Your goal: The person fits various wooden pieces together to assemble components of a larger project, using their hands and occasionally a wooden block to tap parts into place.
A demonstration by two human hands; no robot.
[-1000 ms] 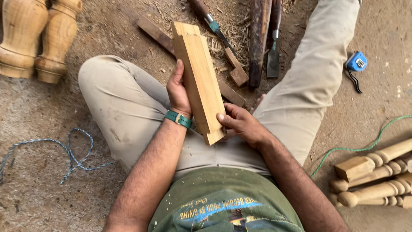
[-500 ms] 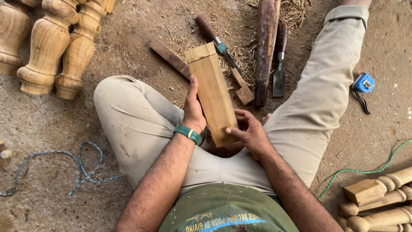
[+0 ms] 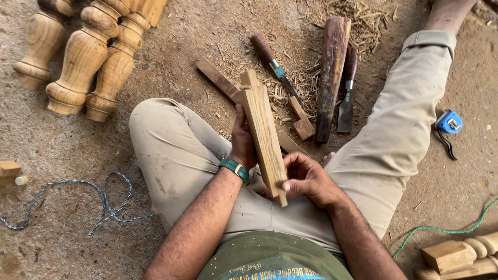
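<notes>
— Nearest the lens?
— Green shirt hem, then two bare forearms over khaki trousers, legs folded on the dirt floor (image 3: 78,207).

— Left hand?
— Left hand (image 3: 243,139), green watch strap at the wrist, wrapped round the far-left side of a pale wooden block (image 3: 263,136); fingers curled against its long edge, thumb side hidden behind the wood.

— Right hand?
— Right hand (image 3: 307,179) clamped on the block's near end, fingers pressed together under the bottom corner, thumb on the face.

— And the block itself?
— Held off the lap between both sets of fingers, tilted, narrow edge up, far end pointing away towards the tools.

— Left of the left fingers?
— Blue-and-white twisted cord (image 3: 72,199) looped on the floor, well apart. Farther out, three turned wooden legs (image 3: 85,57) lying side by side.

— Beyond the fingers?
— Flat dark strip of wood (image 3: 218,79) partly behind the block's top. Just past it, a chisel with brown handle (image 3: 272,65), a dark round mallet (image 3: 331,78), a second chisel (image 3: 346,98) beside the mallet, all amid shavings.

— Right of the right fingers?
— Past the outstretched leg, a blue tape measure (image 3: 449,122). Nearer, a green cord (image 3: 441,228) and more turned legs (image 3: 461,256) at the frame corner.
</notes>
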